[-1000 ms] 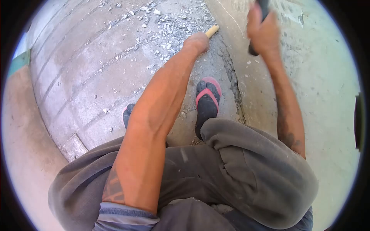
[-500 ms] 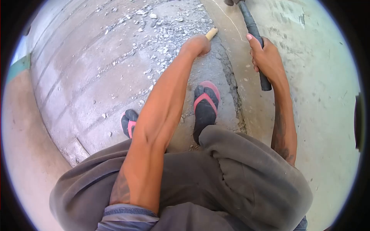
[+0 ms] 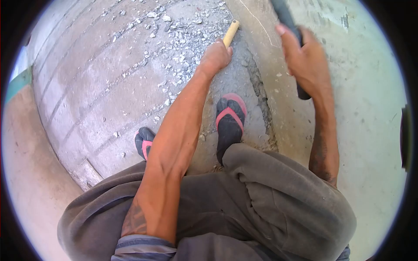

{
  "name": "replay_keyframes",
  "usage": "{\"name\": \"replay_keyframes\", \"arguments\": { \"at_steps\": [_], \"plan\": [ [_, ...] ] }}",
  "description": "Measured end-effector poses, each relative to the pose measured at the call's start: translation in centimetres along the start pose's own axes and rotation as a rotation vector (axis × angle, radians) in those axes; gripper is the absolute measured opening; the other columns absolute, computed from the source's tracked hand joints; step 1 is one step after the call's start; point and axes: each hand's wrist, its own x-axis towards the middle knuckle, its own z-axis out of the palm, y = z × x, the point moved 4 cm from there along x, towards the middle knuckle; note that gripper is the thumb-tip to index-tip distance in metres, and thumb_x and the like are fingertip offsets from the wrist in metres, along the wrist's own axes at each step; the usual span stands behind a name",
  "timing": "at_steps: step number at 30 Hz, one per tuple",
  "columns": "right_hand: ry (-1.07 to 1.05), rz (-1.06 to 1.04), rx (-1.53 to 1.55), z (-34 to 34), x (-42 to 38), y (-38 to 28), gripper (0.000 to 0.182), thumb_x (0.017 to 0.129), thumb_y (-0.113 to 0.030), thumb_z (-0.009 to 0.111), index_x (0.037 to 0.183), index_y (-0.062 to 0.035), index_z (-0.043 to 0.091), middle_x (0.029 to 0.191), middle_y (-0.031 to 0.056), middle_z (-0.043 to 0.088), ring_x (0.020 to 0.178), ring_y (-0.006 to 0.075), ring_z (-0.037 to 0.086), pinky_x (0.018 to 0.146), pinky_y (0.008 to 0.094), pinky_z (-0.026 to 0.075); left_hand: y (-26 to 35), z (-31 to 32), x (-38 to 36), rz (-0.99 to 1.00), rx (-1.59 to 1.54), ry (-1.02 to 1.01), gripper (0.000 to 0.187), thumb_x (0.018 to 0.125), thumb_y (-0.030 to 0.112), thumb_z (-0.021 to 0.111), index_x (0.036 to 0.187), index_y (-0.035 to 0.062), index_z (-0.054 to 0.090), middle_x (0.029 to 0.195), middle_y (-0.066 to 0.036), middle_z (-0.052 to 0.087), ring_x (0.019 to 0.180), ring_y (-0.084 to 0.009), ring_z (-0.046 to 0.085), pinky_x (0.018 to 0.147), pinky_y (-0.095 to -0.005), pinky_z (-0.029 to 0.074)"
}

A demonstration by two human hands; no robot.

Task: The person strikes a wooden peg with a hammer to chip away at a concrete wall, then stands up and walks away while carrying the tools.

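A yellow rod [image 3: 231, 33] sticks up and to the right out of my left hand [image 3: 216, 56], whose fingers are wrapped round it; its lower part is hidden. Below that hand lies a broken strip of concrete [image 3: 254, 82] along the foot of the wall. On the right, my right hand [image 3: 307, 61], slightly blurred, grips the black handle [image 3: 286, 15] of a tool. The handle's upper end runs out of the frame, so the tool's head is not visible.
Grey rubble [image 3: 180, 41] is scattered over the grooved floor [image 3: 100, 91]. My feet, in dark socks and pink sandals [image 3: 230, 117], stand below my left hand. A pale wall [image 3: 365, 108] rises on the right, and a curved ledge [image 3: 32, 152] runs along the left.
My left hand has shifted slightly left and down, and more of the yellow rod shows. The black handle has moved up, taking the tool's head out of view.
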Motion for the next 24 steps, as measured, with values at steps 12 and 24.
{"name": "replay_keyframes", "arguments": {
  "at_steps": [12, 24],
  "plan": [
    [-0.326, 0.229, -0.366, 5.5, 1.4, 4.5, 0.049, 0.093, -0.040, 0.053, 0.087, 0.0091, 0.057, 0.068, 0.0313, 0.060, 0.062, 0.0450, 0.063, 0.056, 0.0479, 0.049, 1.0, -2.4, 2.4, -0.056, 0.088, -0.098, 0.033, 0.087, 0.017, 0.058, 0.115, 0.0014, 0.064, 0.114, -0.018, 0.067, 0.106, -0.0327, 0.065, 0.092, -0.0423, 0.051],
    [0.224, -0.252, -0.543, 6.1, 2.2, 5.0, 0.054, 0.094, -0.042, 0.050, 0.080, 0.0084, 0.061, 0.079, 0.0339, 0.063, 0.072, 0.0493, 0.063, 0.072, 0.0531, 0.050, 1.3, -1.0, 4.0, -0.014, 0.245, -0.235, 0.038, 0.083, 0.013, 0.059, 0.121, 0.0056, 0.065, 0.119, -0.014, 0.066, 0.111, -0.0282, 0.064, 0.094, -0.0397, 0.050]
  ]
}}
